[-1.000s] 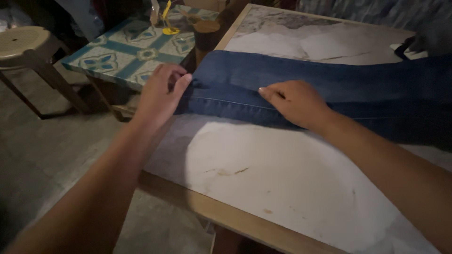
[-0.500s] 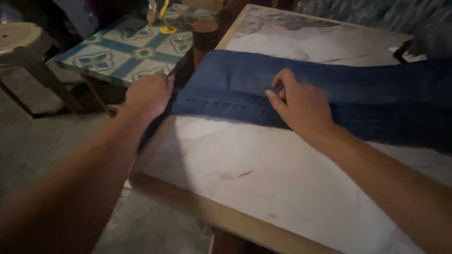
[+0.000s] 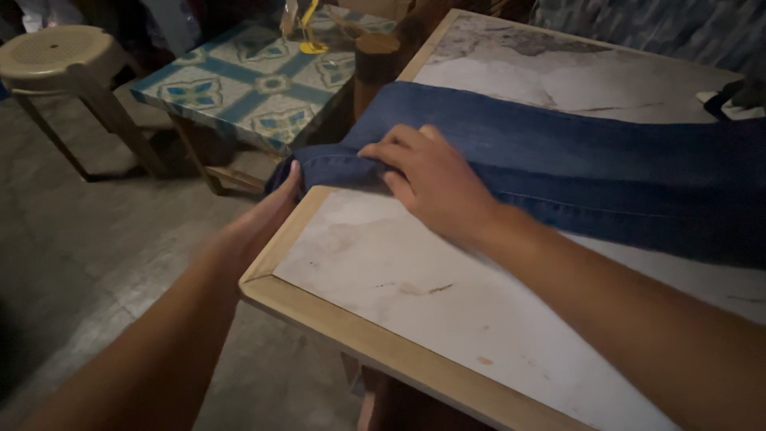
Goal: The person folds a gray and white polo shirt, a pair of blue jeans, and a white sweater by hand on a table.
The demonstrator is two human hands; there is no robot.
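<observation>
Fingers of the right hand have slid from mid-leg to press flat on the jeans' hem at the tabletop's nine-o'clock edge, while the left hand, open, now cups it from below.

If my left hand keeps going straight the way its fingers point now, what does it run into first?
Most likely the blue jeans: the left hand points up along the table edge, fingertips already at the bunched denim end hanging over the corner. Past that stands a wooden post, though depth is unclear.
</observation>
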